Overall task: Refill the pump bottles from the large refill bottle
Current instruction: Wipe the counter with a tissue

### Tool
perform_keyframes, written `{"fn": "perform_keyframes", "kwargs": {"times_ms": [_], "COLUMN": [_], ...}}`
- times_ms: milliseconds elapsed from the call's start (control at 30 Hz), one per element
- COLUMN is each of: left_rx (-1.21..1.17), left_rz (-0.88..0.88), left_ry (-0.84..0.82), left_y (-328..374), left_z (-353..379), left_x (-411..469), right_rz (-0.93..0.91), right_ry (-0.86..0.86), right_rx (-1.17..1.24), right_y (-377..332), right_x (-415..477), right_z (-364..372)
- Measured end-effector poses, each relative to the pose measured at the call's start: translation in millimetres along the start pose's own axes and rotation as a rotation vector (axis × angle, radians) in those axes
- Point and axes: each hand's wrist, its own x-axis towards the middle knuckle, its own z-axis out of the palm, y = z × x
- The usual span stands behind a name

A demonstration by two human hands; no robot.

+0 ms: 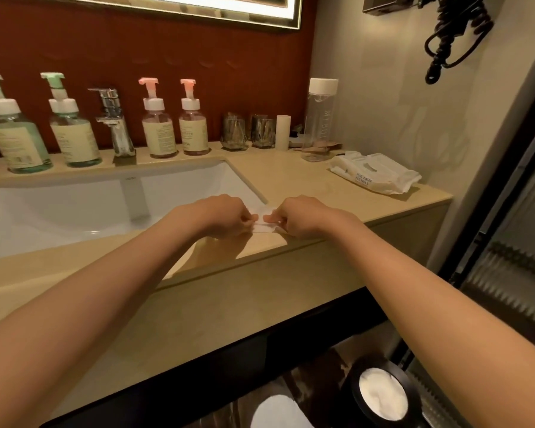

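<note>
head view: beige counter [291,177], white sink [74,205]. at the back stand two green-topped pump bottles [19,140] left of the faucet [115,125] and two pink-topped pump bottles [159,131] right of it. one tall clear bottle [318,125] stands far right, past two glasses [234,131]. left hand [226,216] and right hand [300,216] both pinch a white wipe [264,219] near the front edge.

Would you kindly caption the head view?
The left hand and right hand pinch a white wipe at the counter beside the sink.
</note>
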Motion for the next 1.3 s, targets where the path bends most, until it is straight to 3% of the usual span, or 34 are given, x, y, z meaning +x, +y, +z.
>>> {"fn": "perform_keyframes", "kwargs": {"times_ms": [167, 533, 900, 1300], "left_rx": [0.050, 0.023, 0.014, 0.055], "left_rz": [-0.060, -0.017, -0.156, -0.110], "left_ry": [0.030, -0.002, 0.007, 0.021], "left_y": [0.9, -10.5, -47.3, 5.1], "left_z": [5.8, 3.5, 4.8, -0.9], "left_x": [-8.0, -37.3, -53.5, -6.1], "right_rz": [0.020, -0.058, -0.084, 0.084], "right_ry": [0.014, -0.006, -0.010, -0.002], "right_rx": [-0.024, 0.100, 0.192, 0.241], "right_y": [-7.5, -18.1, -55.6, 0.9], "right_x": [-3.2, -8.5, 11.6, 15.8], "right_z": [8.4, 8.4, 14.2, 2.1]}}
